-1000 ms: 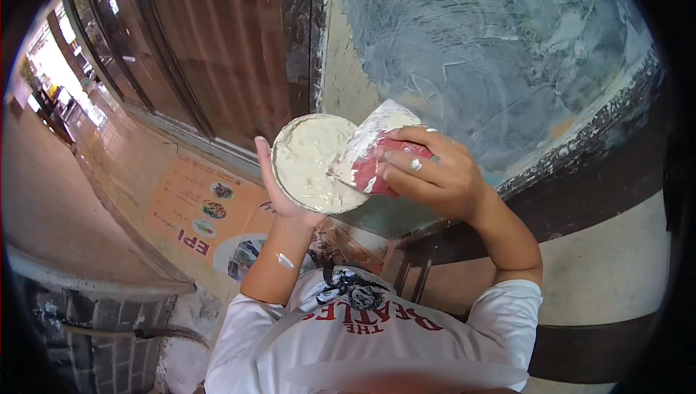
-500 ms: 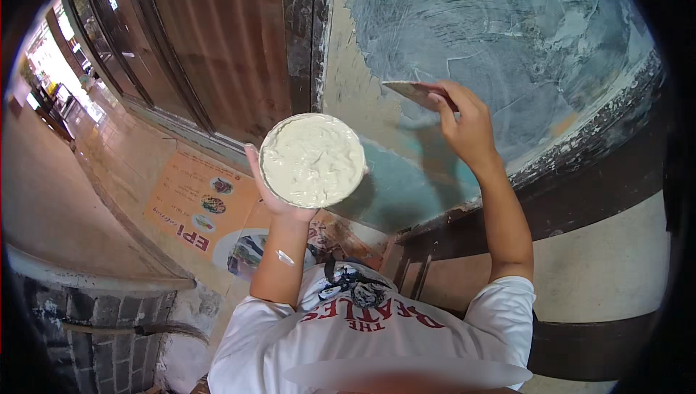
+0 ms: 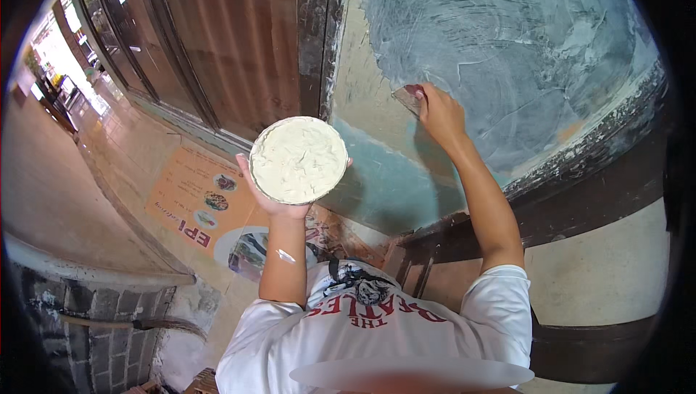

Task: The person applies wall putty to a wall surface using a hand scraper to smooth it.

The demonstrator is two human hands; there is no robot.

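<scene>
My left hand (image 3: 274,204) cups a round tub (image 3: 254,176) from beneath, its fingers around the sides. Pale cream putty (image 3: 300,158) fills it almost to the rim, with a rough, swirled surface. Farther right, my right hand (image 3: 442,117) grips a flat putty scraper (image 3: 407,99) with the blade tilted down to the left. The blade is at the wall panel (image 3: 493,60), near the border between grey-white smeared coating and bare beige; whether it touches cannot be made out. A white smear (image 3: 286,255) marks my left forearm.
A dark-framed brown door (image 3: 232,46) stands left of the panel. A rough dark ledge (image 3: 580,155) edges the panel at right. An orange printed banner (image 3: 188,184) lies on the floor at left, near a grey block wall (image 3: 109,329) with a pipe.
My right hand has moved left with the scraper, whose blade has turned from nearly level to sloping steeply. The tub in my left hand has shifted slightly left. The whole view has moved a little.
</scene>
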